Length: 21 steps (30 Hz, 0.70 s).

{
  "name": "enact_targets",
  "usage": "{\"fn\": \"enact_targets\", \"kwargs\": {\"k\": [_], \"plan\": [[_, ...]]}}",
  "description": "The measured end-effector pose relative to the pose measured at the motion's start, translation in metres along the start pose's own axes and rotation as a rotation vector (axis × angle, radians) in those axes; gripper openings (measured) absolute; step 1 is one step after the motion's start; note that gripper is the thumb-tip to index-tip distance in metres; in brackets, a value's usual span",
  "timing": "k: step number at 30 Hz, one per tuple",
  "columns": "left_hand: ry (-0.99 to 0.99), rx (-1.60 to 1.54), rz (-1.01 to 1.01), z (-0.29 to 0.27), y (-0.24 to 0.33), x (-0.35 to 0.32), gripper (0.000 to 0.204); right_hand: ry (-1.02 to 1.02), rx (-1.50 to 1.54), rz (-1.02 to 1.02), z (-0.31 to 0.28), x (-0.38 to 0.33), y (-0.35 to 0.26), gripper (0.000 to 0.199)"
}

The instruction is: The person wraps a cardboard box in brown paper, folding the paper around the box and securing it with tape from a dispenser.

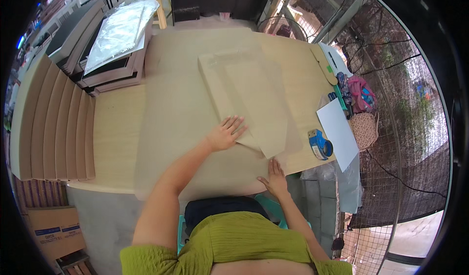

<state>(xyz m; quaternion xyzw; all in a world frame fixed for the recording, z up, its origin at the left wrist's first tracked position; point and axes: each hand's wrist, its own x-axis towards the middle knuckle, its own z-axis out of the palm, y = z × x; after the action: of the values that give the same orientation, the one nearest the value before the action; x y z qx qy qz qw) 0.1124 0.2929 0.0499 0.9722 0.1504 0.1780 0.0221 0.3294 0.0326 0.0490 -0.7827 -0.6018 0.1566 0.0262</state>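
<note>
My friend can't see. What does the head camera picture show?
Seen from above, a person presses the left hand and right hand flat on a folded cardboard piece lying on a big cardboard sheet on a table. A blue tape dispenser and white paper sit to the right.

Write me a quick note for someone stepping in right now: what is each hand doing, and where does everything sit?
Left hand: flat, fingers spread, pressing on the near end of the flat cardboard panel; grips nothing.
Right hand: flat on the big brown sheet at the table's near edge; grips nothing.
Blue tape dispenser lies to the right, beside a white sheet.
Stack of folded cardboard sits at far left.
Done: panel laid flat on the sheet. No tape visible on it yet.
</note>
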Motion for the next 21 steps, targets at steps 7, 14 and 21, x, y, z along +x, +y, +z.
{"fn": "enact_targets", "kwargs": {"k": [7, 14, 21], "plan": [[0.062, 0.042, -0.034, 0.01, 0.007, 0.0, 0.084, 0.188, 0.532, 0.173, -0.012, -0.013, 0.05, 0.054], [0.03, 0.142, -0.103, 0.02, 0.019, 0.004, 0.077, -0.249, 2.124, 0.412, 0.011, 0.08, -0.083, 0.013], [0.086, 0.119, -0.207, 0.01, 0.033, -0.002, 0.078, 0.071, 2.273, 0.723, 0.026, 0.097, -0.12, 0.024]]}}
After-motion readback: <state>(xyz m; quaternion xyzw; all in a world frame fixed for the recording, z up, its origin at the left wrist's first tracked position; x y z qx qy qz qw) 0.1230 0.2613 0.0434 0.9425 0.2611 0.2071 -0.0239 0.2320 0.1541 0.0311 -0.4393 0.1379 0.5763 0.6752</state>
